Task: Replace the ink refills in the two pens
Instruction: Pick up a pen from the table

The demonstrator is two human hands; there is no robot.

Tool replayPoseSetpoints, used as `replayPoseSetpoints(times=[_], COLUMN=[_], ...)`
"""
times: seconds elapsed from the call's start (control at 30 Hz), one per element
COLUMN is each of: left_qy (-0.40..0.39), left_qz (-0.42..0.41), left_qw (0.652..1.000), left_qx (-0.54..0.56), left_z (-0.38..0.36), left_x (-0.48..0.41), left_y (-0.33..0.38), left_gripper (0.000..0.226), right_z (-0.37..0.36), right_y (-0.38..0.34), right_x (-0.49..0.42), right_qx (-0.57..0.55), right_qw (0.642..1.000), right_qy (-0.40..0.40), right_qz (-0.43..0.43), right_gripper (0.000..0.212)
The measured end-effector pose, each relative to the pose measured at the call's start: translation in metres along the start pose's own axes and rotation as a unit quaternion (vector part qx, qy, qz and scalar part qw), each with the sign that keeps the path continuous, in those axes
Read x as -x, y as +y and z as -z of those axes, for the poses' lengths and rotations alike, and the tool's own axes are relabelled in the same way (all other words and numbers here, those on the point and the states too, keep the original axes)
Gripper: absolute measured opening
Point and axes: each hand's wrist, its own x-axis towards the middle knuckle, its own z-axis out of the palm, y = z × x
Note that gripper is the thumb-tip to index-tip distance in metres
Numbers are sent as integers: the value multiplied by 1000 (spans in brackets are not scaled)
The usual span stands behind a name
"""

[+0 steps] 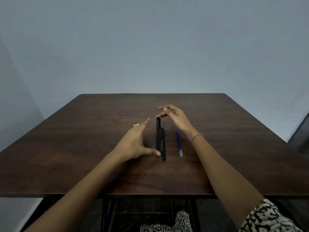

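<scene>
Left hand point(133, 144) loose, thumb at pens point(160, 141) | right hand point(173, 118) unclenched, fingertip on far end | refill point(178, 143) beside | lift one pen by both ends.

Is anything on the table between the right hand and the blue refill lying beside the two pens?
Nothing visible. The blue refill lies alone on bare table, just under the right wrist. The right hand is open, fingertips at the far end of the two black pens; the left hand is on their other side.

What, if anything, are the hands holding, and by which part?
Nothing is lifted. The left hand and right hand touch the ends of the left pen, lying on the table.
</scene>
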Motion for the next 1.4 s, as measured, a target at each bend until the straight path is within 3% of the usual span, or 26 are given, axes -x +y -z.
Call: replayPoseSetpoints(times=[0.27,0.43,0.53,0.67,0.83,1.23,1.37,1.4], left_qy=[108,81,54,116,108,116,148,156], left_qz=[-24,-52,-27,31,45,21,41,47], left_qw=[994,995,995,957,907,844,812,803], left_qx=[-18,-34,79,266,406,523,564,573], left_z=[0,-4,8,11,-3,2,2,2], left_x=[-24,-42,-58,-93,-123,-131,-129,-128], left_y=[11,14,18,34,43,32,27,25], left_gripper=[126,129,123,62,23,7,7,6], right_z=[5,14,20,24,28,17,19,21], right_y=[-10,-10,-8,-9,-8,-12,-24,-26], right_x=[-1,-2,-3,-1,-6,-18,-28,-30], right_qx=[-106,-158,-179,-163,-211,-246,-275,-267], right_qw=[993,983,976,974,960,955,957,960], right_qy=[49,88,112,151,180,161,87,54], right_qz=[29,41,44,43,31,29,-40,-71], right_gripper=[42,40,47,61,57,31,9,15])
